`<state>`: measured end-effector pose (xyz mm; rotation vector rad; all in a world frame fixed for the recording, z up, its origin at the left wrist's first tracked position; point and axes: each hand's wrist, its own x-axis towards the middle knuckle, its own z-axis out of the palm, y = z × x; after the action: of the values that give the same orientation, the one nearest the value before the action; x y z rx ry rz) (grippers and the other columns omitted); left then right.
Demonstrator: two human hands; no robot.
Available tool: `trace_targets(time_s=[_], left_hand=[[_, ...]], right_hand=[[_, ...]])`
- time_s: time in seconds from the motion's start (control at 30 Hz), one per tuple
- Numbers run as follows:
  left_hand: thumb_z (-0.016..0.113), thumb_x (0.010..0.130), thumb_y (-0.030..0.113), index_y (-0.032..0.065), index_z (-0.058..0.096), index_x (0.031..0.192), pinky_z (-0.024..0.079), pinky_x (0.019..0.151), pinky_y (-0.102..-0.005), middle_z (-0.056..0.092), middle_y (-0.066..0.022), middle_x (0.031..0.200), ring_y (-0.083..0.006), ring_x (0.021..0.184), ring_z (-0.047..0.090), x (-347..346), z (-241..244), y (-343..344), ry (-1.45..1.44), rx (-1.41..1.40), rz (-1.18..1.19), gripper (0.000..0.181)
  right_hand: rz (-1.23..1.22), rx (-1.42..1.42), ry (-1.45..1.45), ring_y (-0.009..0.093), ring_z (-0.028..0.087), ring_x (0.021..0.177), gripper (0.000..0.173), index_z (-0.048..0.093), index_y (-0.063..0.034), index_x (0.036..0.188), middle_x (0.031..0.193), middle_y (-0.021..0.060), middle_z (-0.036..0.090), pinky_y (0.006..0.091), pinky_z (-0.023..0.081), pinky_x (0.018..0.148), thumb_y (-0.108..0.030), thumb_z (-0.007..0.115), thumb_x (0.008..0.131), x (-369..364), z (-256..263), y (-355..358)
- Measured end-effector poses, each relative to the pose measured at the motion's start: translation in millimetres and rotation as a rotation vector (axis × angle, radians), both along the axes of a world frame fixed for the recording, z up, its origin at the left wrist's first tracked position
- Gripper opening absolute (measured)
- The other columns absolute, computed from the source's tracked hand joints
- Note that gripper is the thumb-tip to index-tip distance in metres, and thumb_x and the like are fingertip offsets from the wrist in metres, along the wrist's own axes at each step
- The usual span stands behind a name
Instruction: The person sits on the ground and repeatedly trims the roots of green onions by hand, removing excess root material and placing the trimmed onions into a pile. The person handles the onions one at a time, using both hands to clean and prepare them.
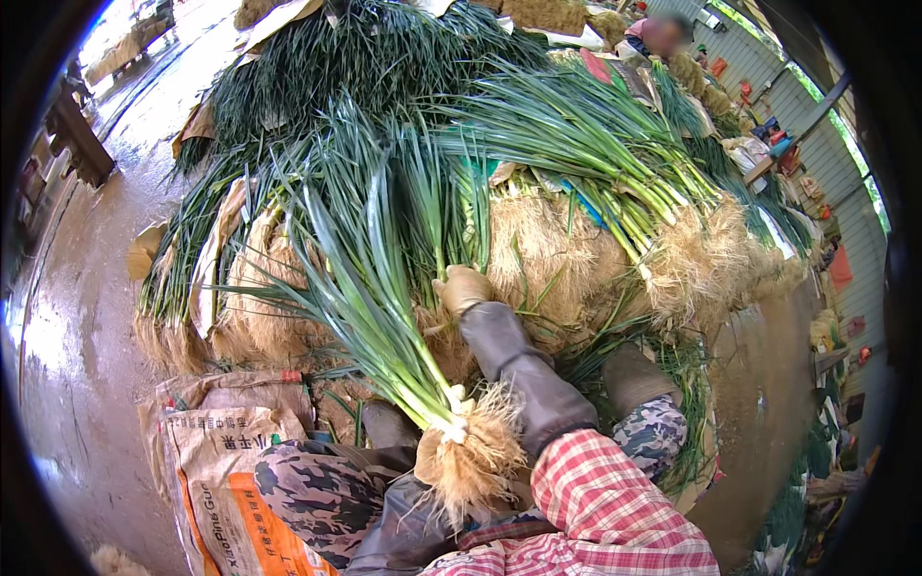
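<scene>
A bunch of leek-like plants (389, 345), perhaps green garlic, slants across my lap, its white bases and pale fibrous roots (475, 446) nearest me. My left hand (430, 458), in a tan glove and mostly hidden by the roots, holds it near the base. My right arm, in a dark sleeve guard over a red checked sleeve, stretches forward. At its end my gloved right hand (463, 289) closes on a green stalk (440, 263) in the heap. Some of its fingers are hidden. Rooted plants (551, 248) lie just right of that hand.
A larger loose bunch (634, 173) lies on the heap at right. Dark green leaves (360, 65) are piled behind. A printed woven sack (223, 432) lies by my left leg. Cut leaves (684, 425) litter the ground near my right boot (637, 378). Another person (655, 36) is at far right.
</scene>
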<state>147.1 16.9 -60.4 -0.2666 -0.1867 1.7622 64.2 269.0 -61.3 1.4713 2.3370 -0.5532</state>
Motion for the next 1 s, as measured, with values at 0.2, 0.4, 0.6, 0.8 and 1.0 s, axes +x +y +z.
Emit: trace_targets(time_s=[0.2,0.4,0.6,0.8,1.0], left_hand=[[0.06,0.086,0.022,0.0068,0.048,0.123,0.05,0.085,-0.048,0.059,-0.0142,0.11,-0.0303,0.099,0.059,5.6,-2.4,7.6,0.034,-0.207,-0.091,0.042],[0.059,0.085,0.009,-0.0007,0.054,0.109,0.054,0.075,-0.0385,0.063,-0.0132,0.097,-0.0236,0.084,0.063,19.6,-14.8,21.5,0.231,-0.496,-0.153,0.027],[0.056,0.088,0.02,0.0012,0.052,0.114,0.054,0.077,-0.0429,0.062,-0.0134,0.099,-0.0273,0.086,0.063,23.2,-39.2,17.8,0.116,-0.406,-0.173,0.033],[0.059,0.085,0.033,0.004,0.049,0.122,0.047,0.089,-0.0502,0.055,-0.0176,0.117,-0.0329,0.104,0.056,16.2,-12.3,11.6,-0.005,-0.192,-0.227,0.048],[0.063,0.084,0.025,0.0012,0.053,0.114,0.052,0.08,-0.0438,0.062,-0.0142,0.101,-0.0272,0.089,0.062,25.5,-18.1,21.4,0.02,-0.282,-0.368,0.04]], right_hand=[[-0.14,-0.444,0.659,0.013,0.056,0.052,0.032,0.059,0.0034,0.107,0.078,0.0106,0.064,0.0275,0.047,0.047,-0.024,0.054,0.091,114.0,-20.3,-20.4],[-0.314,-0.426,0.971,0.022,0.062,0.066,0.021,0.063,0.001,0.09,0.074,0.0119,0.065,0.0344,0.049,0.062,-0.02,0.06,0.086,165.2,-39.1,-77.9],[0.2,0.157,0.998,0.026,0.064,0.066,0.014,0.062,-0.0029,0.084,0.075,0.0142,0.063,0.0351,0.051,0.059,-0.017,0.06,0.082,175.3,25.3,-110.5],[-0.467,-0.505,1.16,0.008,0.049,0.048,0.027,0.061,0.0024,0.09,0.075,0.0099,0.064,0.0207,0.043,0.047,-0.022,0.049,0.094,172.5,37.4,-70.6],[-0.356,-0.577,0.988,0.004,0.052,0.06,0.028,0.062,-0.0026,0.092,0.083,0.0022,0.068,0.0203,0.038,0.051,-0.03,0.057,0.09,140.7,1.2,-60.3]])
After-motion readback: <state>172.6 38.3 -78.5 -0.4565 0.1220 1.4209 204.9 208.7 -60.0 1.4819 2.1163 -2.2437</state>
